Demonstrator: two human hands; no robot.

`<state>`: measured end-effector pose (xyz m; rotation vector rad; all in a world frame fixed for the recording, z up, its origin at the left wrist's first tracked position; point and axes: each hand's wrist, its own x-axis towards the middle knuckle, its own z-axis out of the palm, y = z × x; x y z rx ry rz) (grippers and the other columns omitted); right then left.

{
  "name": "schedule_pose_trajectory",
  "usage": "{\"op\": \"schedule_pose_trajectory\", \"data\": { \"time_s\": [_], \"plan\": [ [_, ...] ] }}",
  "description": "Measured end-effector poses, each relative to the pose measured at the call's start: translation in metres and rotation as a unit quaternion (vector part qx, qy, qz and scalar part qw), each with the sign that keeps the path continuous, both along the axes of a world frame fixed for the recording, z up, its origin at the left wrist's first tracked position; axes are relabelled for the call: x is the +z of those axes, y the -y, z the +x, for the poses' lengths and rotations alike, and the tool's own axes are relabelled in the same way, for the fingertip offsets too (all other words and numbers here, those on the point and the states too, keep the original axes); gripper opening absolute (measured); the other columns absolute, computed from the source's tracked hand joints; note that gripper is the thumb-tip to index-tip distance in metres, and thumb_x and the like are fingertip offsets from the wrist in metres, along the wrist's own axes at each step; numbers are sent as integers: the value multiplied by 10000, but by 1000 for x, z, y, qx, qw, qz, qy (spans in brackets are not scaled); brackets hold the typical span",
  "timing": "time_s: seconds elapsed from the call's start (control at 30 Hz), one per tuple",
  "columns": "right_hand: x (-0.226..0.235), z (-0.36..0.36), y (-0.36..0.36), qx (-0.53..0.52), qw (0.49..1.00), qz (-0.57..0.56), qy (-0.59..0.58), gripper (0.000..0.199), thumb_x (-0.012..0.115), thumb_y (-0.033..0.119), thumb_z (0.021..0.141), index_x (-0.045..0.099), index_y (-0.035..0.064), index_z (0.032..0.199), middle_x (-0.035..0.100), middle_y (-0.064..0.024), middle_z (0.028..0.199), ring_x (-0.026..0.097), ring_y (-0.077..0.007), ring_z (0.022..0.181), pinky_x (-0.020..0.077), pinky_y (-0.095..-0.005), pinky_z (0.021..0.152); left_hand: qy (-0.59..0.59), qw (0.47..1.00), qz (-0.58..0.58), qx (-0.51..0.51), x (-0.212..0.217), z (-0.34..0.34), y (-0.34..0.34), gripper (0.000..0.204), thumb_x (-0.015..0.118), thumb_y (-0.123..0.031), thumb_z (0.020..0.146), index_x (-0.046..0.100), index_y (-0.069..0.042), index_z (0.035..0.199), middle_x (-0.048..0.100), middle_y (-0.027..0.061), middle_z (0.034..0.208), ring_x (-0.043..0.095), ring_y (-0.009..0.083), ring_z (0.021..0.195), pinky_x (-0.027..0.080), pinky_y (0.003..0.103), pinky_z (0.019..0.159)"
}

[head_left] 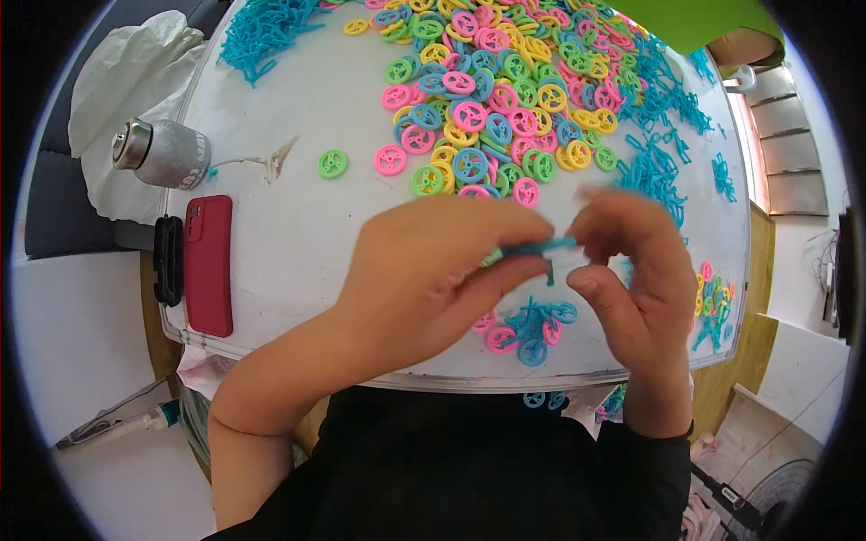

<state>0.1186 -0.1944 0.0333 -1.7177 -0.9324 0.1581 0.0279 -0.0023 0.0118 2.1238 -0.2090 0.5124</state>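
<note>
Plastic piece [539, 246] juts from the left hand [433, 266].

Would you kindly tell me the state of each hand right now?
Left hand: closed on a blue plastic piece.
Right hand: open, thumb and fingers apart; contact with the piece cannot be told.

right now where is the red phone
In the head view, the red phone lies by the left edge of the table, below the grey bottle, right of a black object.
</note>
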Motion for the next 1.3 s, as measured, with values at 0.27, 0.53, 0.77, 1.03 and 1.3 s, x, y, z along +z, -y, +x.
{"op": "schedule_pose_trajectory", "data": {
  "time_s": [0.27, 0.53, 0.77, 1.03, 1.3],
  "plan": [
    [37, -41, 119, 281, 872, -398, -46, 392, 784, 213, 793, 644, 54, 1123, 663, -158, 1015, 685, -313, 824, 554, -405, 688, 21, 997, -76, 25, 2, -3, -17, 283, 708, 85, 840, 675, 28, 1115, 707, 91, 1031, 656, 140, 938, 497, 261, 857],
    [-85, -146, 135, -12, 829, -559, 15, 455, 761, 146, 779, 613, 102, 1208, 619, -153, 1132, 630, -407, 976, 547, -460, 754, 29, 990, -140, 17, 6, -4, -12, 256, 690, 86, 853, 674, 35, 1103, 694, 85, 1036, 637, 124, 955, 487, 257, 869],
    [-45, -129, 149, 106, 877, -468, -13, 412, 782, 95, 714, 656, 103, 1107, 629, -147, 1055, 644, -356, 884, 538, -425, 706, 25, 985, -164, 50, -1, 0, -17, 238, 685, 61, 872, 671, 31, 1108, 693, 68, 1015, 633, 110, 924, 493, 257, 840],
    [13, -62, 80, 27, 895, -395, 206, 398, 681, -59, 681, 691, 89, 1051, 607, -135, 1015, 607, -326, 905, 503, -396, 723, 78, 977, -190, 65, -2, 5, -16, 180, 734, -17, 832, 711, -13, 1011, 721, 51, 889, 660, 123, 785, 521, 266, 725],
    [15, -43, 27, 54, 906, -302, 292, 379, 749, 33, 680, 688, 80, 1051, 601, -111, 1023, 568, -332, 937, 455, -445, 794, 31, 983, -174, 55, 1, 0, -25, 204, 679, 15, 896, 675, 13, 1100, 708, 65, 966, 656, 110, 909, 517, 256, 811]
  ]
}}
